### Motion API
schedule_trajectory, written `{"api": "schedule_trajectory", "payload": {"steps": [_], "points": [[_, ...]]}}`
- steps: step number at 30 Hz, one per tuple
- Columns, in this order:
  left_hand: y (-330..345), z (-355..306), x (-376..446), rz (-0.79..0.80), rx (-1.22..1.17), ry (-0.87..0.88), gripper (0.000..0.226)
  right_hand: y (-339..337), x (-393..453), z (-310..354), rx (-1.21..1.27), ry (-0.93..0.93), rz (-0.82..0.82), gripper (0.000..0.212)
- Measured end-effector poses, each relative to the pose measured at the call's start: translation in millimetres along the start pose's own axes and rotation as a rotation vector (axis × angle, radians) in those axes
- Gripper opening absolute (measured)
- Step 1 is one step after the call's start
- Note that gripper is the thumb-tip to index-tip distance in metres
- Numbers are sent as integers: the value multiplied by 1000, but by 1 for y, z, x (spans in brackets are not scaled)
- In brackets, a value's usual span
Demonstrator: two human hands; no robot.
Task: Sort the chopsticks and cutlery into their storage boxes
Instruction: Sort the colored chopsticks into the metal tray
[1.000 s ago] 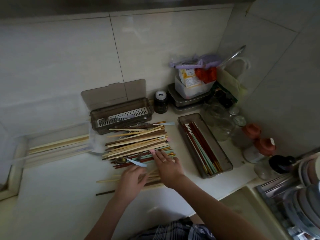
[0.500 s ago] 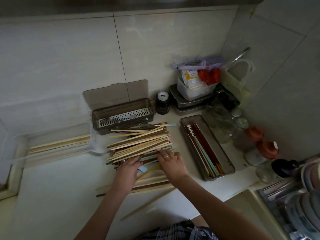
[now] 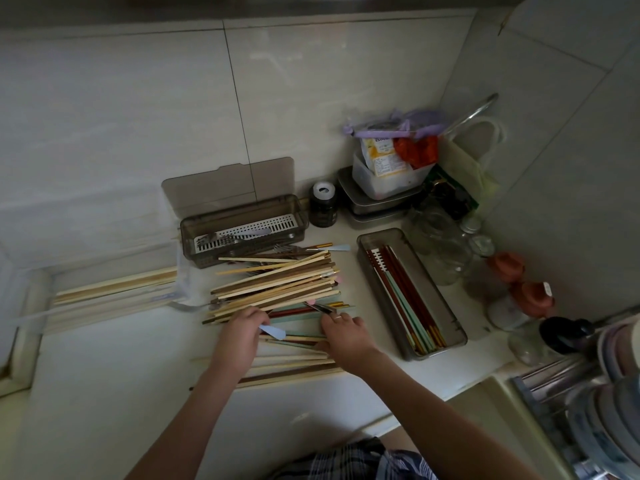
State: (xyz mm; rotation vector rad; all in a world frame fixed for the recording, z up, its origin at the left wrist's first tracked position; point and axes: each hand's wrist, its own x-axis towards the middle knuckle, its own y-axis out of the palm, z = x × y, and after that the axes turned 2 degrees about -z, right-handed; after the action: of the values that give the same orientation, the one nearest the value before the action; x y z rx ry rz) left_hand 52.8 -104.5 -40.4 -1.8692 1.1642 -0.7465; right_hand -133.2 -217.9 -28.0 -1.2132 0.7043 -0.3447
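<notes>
**Chopsticks heaped on the counter, both hands in the pile**

Chopsticks, a mixed heap of pale wooden, dark brown and green sticks (image 3: 277, 285), lie crosswise on the white countertop (image 3: 104, 393), between the two smoky translucent plastic storage boxes. The lidded box with a white slotted insert (image 3: 244, 230) stands just behind the heap, its lid raised against the tiled wall, with some metal cutlery inside. The long open box (image 3: 412, 296) lies to the right, holding red, green and gold-tipped chopsticks. The left hand (image 3: 240, 329) rests on the near edge of the heap, fingers curled over sticks; beside it lies a pale blue flat utensil (image 3: 273, 331). The right hand (image 3: 346, 336) lies on the green and wooden sticks, fingers bent down onto them; whether it pinches one I cannot tell.
</notes>
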Motion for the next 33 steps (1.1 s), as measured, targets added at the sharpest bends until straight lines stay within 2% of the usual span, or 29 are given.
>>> {"api": "schedule_trajectory", "payload": {"steps": [3,8,14,19,23,30,33], "points": [[-4,-3,2,-15,18,-10,19,-1,-1,-2,41,17,22,43],[-7,-9,5,-53,42,-40,12,0,-6,-6,133,4,-41,26],[-7,-14,10,-110,66,-56,10,2,-12,-11,171,-7,-69,22],[-4,-13,15,-99,53,-3,11,-1,-14,-8,171,-3,-137,25],[3,-13,5,-71,45,89,8,-1,-24,-8,61,-139,-201,21],[9,-28,-9,-58,16,198,16,-3,-36,-13,179,-229,-103,17],[8,-34,-16,-60,13,213,17,-6,-49,-16,283,-274,-6,18]]}}
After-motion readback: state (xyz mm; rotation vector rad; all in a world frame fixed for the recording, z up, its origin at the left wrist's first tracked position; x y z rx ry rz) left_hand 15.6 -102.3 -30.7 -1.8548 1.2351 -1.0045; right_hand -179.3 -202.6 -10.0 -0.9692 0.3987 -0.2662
